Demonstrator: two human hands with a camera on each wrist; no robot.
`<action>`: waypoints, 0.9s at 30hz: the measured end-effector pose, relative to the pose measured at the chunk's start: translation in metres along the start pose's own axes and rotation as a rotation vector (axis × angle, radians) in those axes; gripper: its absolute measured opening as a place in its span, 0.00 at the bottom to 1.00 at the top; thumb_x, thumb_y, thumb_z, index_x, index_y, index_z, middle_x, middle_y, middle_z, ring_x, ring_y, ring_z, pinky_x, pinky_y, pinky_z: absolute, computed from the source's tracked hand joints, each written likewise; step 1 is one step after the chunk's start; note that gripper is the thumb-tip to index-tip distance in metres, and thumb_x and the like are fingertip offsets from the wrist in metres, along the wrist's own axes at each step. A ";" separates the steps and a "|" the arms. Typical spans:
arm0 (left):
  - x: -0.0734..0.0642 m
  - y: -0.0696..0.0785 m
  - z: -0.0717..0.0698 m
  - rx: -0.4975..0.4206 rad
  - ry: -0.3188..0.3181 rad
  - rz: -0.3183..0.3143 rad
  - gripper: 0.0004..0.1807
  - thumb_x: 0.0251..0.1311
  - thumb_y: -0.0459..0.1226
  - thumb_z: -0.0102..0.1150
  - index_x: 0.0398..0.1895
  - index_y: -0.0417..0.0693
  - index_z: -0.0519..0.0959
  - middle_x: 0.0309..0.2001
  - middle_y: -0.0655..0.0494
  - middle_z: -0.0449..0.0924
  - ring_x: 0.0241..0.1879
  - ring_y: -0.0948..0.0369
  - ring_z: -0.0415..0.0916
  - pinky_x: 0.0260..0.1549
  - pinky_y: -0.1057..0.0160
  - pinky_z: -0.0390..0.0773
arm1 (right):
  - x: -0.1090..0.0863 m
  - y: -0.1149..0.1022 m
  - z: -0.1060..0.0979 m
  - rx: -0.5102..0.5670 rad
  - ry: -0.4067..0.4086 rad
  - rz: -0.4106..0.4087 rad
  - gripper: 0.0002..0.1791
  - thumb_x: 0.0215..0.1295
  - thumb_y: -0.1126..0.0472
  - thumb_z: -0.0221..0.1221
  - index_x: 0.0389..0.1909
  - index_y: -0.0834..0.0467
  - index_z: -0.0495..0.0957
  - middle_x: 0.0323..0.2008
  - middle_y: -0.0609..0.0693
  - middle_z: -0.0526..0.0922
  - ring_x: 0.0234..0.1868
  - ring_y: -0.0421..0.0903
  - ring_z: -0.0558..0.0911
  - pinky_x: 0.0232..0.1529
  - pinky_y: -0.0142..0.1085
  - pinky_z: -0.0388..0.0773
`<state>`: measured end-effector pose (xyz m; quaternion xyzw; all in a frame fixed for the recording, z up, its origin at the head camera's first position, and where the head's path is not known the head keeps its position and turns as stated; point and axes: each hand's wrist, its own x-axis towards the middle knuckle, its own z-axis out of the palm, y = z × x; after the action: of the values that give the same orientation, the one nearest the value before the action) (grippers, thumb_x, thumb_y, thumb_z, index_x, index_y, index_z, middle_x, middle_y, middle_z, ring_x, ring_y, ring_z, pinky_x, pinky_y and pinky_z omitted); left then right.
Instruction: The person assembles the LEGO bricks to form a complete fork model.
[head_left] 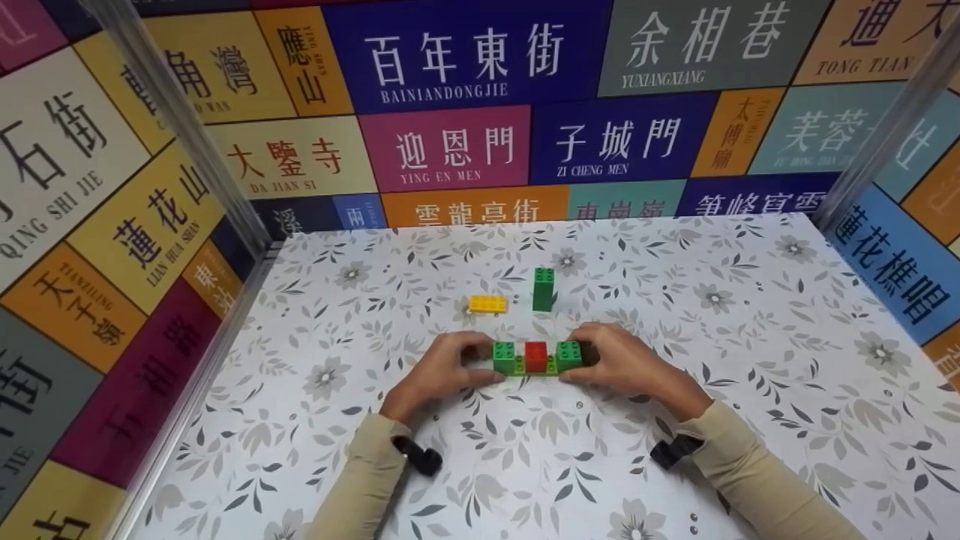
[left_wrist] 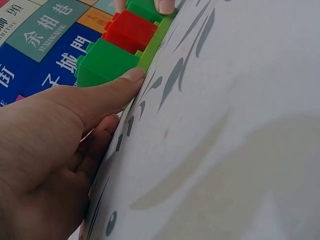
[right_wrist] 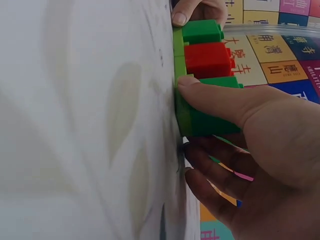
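Observation:
A low toy-brick assembly lies on the table in the head view. Its lime-green base carries a red brick in the middle, with a left green brick and a right green brick at the ends. My left hand grips the left end, thumb along the near side. The right hand grips the opposite end, its thumb against the base and the green brick. In both wrist views the base appears to rest on the tabletop. Some fingertips are hidden behind the bricks.
Beyond the assembly, a yellow brick lies flat, left of an upright green brick stack. The table has a floral cover. Sign-printed panels stand along its back and sides.

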<state>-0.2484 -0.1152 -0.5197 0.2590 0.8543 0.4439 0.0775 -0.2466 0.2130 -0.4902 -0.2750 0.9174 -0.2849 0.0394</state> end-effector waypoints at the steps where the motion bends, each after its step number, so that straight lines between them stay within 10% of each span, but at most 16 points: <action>1: 0.000 0.000 0.000 0.000 0.000 0.002 0.17 0.58 0.43 0.82 0.50 0.61 0.88 0.45 0.63 0.86 0.44 0.61 0.79 0.48 0.61 0.80 | -0.001 0.001 0.000 0.001 0.001 0.005 0.22 0.55 0.49 0.83 0.45 0.53 0.87 0.38 0.43 0.85 0.39 0.42 0.78 0.46 0.40 0.76; 20: -0.001 -0.005 -0.009 -0.036 -0.093 -0.018 0.29 0.61 0.31 0.68 0.67 0.61 0.82 0.53 0.63 0.86 0.52 0.61 0.81 0.59 0.57 0.81 | -0.002 0.002 0.000 0.020 -0.003 0.020 0.20 0.55 0.49 0.82 0.44 0.51 0.88 0.37 0.42 0.83 0.39 0.42 0.76 0.44 0.39 0.73; 27: 0.007 -0.008 -0.008 -0.079 0.059 -0.006 0.20 0.69 0.30 0.63 0.62 0.47 0.85 0.49 0.57 0.89 0.46 0.61 0.86 0.51 0.60 0.87 | -0.002 0.003 0.000 0.031 -0.010 0.033 0.20 0.54 0.48 0.82 0.45 0.50 0.88 0.37 0.41 0.84 0.39 0.41 0.77 0.45 0.39 0.74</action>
<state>-0.2601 -0.1217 -0.5210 0.2399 0.8388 0.4846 0.0640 -0.2464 0.2161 -0.4926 -0.2606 0.9171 -0.2969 0.0531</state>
